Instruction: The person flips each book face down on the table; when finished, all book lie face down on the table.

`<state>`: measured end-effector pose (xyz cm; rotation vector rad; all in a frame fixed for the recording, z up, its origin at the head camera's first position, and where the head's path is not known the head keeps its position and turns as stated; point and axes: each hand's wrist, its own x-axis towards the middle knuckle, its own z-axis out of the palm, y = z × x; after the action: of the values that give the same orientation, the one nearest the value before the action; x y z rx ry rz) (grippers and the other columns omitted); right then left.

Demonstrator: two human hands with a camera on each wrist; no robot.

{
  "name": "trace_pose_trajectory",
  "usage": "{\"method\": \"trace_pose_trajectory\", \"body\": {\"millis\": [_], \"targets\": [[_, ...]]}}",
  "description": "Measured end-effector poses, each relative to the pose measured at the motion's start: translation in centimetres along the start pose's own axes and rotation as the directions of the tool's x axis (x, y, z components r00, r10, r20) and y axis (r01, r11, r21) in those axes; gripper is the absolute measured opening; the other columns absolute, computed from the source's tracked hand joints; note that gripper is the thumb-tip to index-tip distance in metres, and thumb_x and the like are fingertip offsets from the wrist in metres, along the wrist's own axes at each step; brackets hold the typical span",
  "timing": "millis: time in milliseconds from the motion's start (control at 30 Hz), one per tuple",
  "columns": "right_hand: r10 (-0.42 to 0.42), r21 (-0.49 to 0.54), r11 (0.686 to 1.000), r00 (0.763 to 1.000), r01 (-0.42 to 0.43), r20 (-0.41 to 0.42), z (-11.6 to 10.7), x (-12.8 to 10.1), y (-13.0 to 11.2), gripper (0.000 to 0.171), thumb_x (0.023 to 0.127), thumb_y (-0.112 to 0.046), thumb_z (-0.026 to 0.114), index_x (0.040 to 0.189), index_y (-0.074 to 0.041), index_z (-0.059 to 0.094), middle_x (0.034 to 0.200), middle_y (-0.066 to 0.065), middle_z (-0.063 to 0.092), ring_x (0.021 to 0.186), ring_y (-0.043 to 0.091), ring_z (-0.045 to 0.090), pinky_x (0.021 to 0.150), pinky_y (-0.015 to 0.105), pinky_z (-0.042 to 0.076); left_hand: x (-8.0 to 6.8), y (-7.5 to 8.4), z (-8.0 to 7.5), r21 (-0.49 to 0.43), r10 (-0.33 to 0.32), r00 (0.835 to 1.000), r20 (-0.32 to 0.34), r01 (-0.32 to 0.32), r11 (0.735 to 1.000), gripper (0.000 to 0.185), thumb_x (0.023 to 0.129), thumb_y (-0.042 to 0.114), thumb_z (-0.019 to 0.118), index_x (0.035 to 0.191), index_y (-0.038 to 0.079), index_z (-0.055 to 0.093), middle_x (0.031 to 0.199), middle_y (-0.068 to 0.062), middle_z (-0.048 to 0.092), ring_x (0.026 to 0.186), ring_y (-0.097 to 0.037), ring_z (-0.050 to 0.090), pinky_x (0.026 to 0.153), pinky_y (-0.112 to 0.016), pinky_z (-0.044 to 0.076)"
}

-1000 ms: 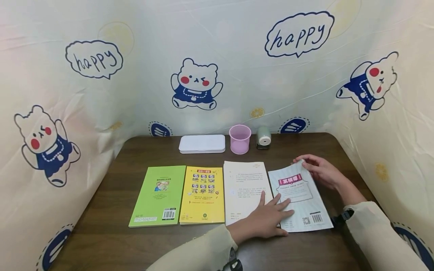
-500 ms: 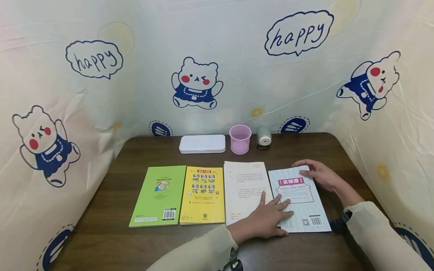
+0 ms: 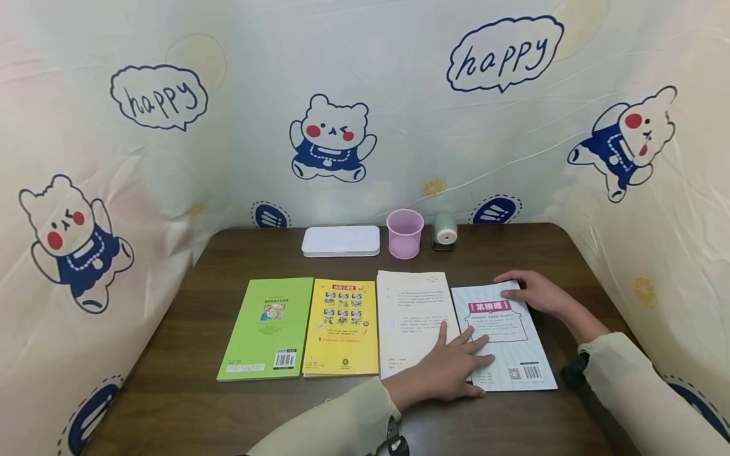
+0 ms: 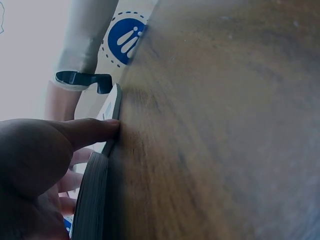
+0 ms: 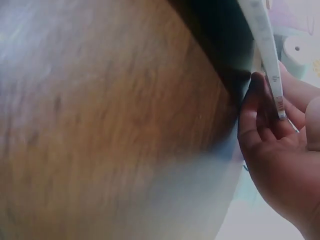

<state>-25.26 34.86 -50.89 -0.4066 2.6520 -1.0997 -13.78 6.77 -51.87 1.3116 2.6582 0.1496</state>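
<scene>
The left hand [image 3: 453, 365] lies with fingers spread across the white book [image 3: 415, 316] and the light-blue book [image 3: 502, 364]. In the left wrist view its thumb [image 4: 95, 131] rests at the near edge of the books, and the white book's page block [image 4: 90, 200] shows beside it. At the far right corner of the light-blue book, the right hand [image 3: 538, 294] pinches the cover, thumb on top. The right wrist view shows that book's thin spine [image 5: 270, 55] between the thumb and curled fingers [image 5: 255, 120]. The book's underside is hidden.
A green book [image 3: 265, 329] and a yellow book [image 3: 341, 329] lie to the left in the same row. Along the back stand a white flat case [image 3: 341, 242], a pink cup [image 3: 405, 234] and a small green-and-white pencil sharpener [image 3: 445, 231]. Printed cloth [image 3: 239, 152] surrounds the brown table [image 3: 188, 418].
The right hand's corner of the light-blue book, curled up a second ago, now lies flatter. The right hand has shifted slightly down along it. The left hand stays in place.
</scene>
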Motion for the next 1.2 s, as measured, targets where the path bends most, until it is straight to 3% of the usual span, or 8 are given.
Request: {"method": "trace_pose_trajectory", "body": {"millis": [200,667,1200], "targets": [[-0.025,-0.086,0.996,1.000,0.023,-0.014,0.3,0.4,-0.2,0.034,0.099,-0.014,0.070,0.131,-0.002,0.068,0.125,0.020,0.069,0.104,0.032,0.060,0.096,0.056,0.050,0.0,0.0,0.0,-0.022,-0.009,1.000,-0.003,0.008,1.000,0.067,0.096,0.062,0.062,0.155,0.038,0.046,0.169,0.009,0.026,0.159,-0.020,0.016,0.123,-0.067,0.015],[0.000,-0.120,0.993,1.000,-0.002,-0.014,0.0,1.8,0.2,0.034,0.099,-0.015,0.070,0.132,-0.006,0.068,0.133,0.023,0.065,0.118,0.040,0.057,0.106,0.068,0.041,0.0,0.0,0.2,-0.070,-0.046,0.999,-0.020,0.044,0.997,0.062,0.102,0.050,0.060,0.157,0.029,0.045,0.171,0.004,0.024,0.159,-0.015,0.014,0.126,-0.061,0.012],[0.020,-0.095,0.995,1.000,-0.022,-0.022,0.0,3.4,0.6,0.031,0.099,-0.015,0.069,0.129,-0.006,0.070,0.134,0.024,0.062,0.123,0.043,0.053,0.108,0.069,0.036,0.5,0.6,0.9,0.046,-0.090,0.992,-0.091,0.094,0.994,0.057,0.104,0.044,0.056,0.156,0.023,0.047,0.170,-0.001,0.028,0.158,-0.018,0.020,0.125,-0.059,0.020]]}}
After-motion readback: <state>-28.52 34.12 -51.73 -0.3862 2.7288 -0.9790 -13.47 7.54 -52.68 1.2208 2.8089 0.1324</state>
